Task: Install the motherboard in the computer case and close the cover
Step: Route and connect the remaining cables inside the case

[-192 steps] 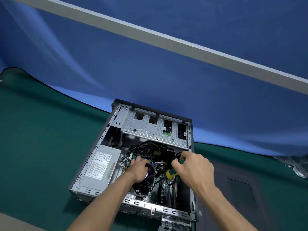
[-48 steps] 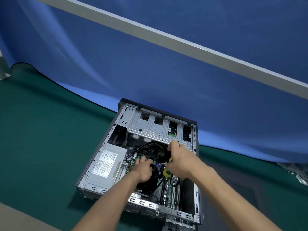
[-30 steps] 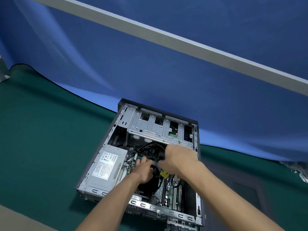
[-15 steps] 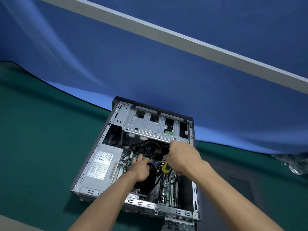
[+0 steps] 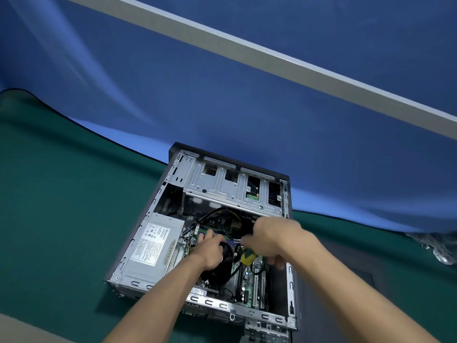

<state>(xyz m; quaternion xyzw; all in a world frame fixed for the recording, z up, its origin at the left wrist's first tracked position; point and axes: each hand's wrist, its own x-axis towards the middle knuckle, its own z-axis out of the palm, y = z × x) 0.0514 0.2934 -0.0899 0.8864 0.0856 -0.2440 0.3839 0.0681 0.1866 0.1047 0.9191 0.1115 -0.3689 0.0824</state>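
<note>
The open computer case (image 5: 158, 191) lies on its side on the green mat. Inside it sits the green motherboard (image 5: 249, 280) with its black CPU fan (image 5: 217, 271). My left hand (image 5: 210, 248) rests on top of the fan, fingers pointing toward the memory slots. My right hand (image 5: 274, 238), blurred, grips a screwdriver with a yellow and green handle (image 5: 248, 258) over the board's middle. The screwdriver's tip is hidden by the hand. The grey side cover (image 5: 351, 280) lies flat on the mat right of the case.
A grey power supply (image 5: 153, 248) fills the case's left side, and a metal drive cage (image 5: 230, 189) spans its far end. Black and yellow cables (image 5: 222, 214) loop above the board. A blue cloth backdrop (image 5: 222, 107) hangs behind. Crumpled plastic (image 5: 442, 251) lies far right.
My right hand has kept shifting with the screwdriver over the board's middle, its fingers now lower and blurred. My left hand stays on the fan. The view shifted slightly.
</note>
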